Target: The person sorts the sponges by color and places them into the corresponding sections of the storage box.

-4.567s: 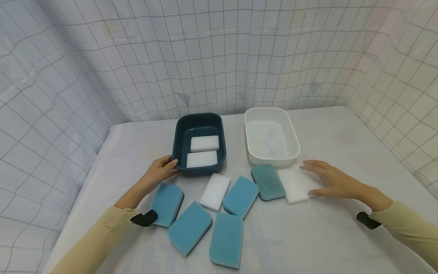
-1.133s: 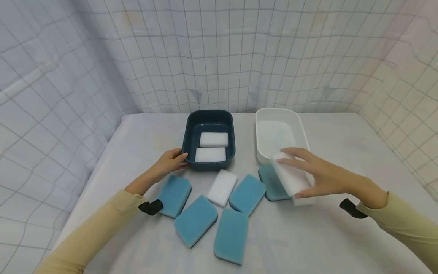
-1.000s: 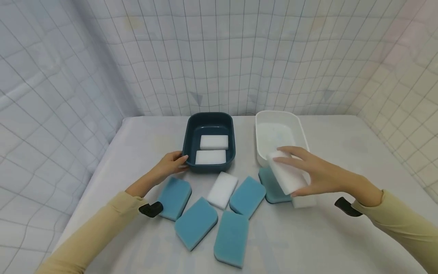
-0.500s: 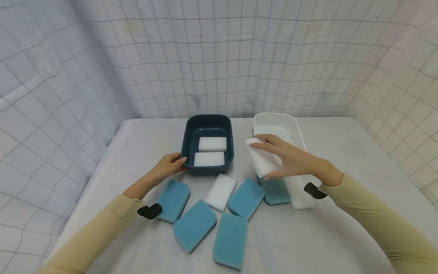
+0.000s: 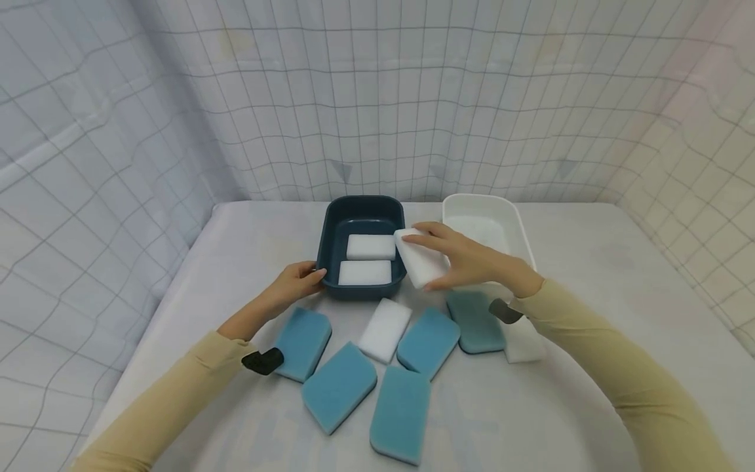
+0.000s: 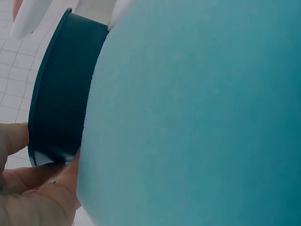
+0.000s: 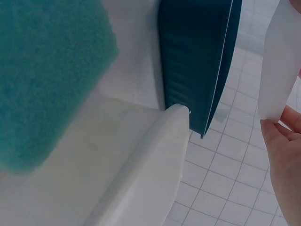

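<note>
My right hand [image 5: 466, 259] pinches a white sponge [image 5: 420, 262] between thumb and fingers. In the head view it is tilted and overlaps the right rim of a dark blue container [image 5: 366, 292]. My left hand [image 5: 295, 283] holds that container at its front left corner, thumb on the rim. Two white sponges, a back one [image 5: 371, 246] and a front one [image 5: 365, 273], lie flat inside it. The left wrist view shows the left fingers [image 6: 28, 178] against the container's wall [image 6: 66, 84]. In the right wrist view the held sponge [image 7: 282, 61] appears raised, edge-on.
A white container [image 5: 480, 213] stands to the right of the blue one, partly behind my right hand. On the cloth in front lie several blue sponges [image 5: 400, 414], a darker teal sponge [image 5: 474, 322] and two white ones, one central [image 5: 385, 330], one right [image 5: 525, 342].
My right hand has taken up a white sponge from the right and carried it left, past the white container, to the dark blue container's edge. The left hand stays at its corner.
</note>
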The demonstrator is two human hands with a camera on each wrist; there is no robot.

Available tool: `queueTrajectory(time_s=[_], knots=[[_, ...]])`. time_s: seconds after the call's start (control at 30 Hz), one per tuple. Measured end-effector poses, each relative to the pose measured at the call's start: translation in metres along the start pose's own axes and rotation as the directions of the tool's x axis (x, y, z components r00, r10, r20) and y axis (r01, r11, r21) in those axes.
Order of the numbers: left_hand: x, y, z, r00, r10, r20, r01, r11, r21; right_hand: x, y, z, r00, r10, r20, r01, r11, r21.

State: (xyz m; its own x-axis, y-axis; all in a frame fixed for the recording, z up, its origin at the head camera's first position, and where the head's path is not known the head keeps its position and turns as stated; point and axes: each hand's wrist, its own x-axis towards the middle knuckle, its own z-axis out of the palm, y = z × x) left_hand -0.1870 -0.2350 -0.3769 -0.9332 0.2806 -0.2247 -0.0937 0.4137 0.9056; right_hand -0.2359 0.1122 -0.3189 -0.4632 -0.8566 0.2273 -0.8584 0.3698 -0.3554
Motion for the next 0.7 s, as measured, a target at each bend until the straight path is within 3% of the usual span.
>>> queueTrajectory(time_s=[0.23,0.7], knots=[[-0.002,0.001,0.001,1.000,-0.001,-0.006,0.001,1.000,-0.001,0.017,0.001,0.005,1.000,0.002,0.014,-0.002,1.000,0.012],[-0.004,0.001,0.002,1.000,0.008,-0.009,-0.008,1.000,-0.024,0.039,0.007,0.019,0.990,0.114,0.077,-0.119,0.991,0.055]])
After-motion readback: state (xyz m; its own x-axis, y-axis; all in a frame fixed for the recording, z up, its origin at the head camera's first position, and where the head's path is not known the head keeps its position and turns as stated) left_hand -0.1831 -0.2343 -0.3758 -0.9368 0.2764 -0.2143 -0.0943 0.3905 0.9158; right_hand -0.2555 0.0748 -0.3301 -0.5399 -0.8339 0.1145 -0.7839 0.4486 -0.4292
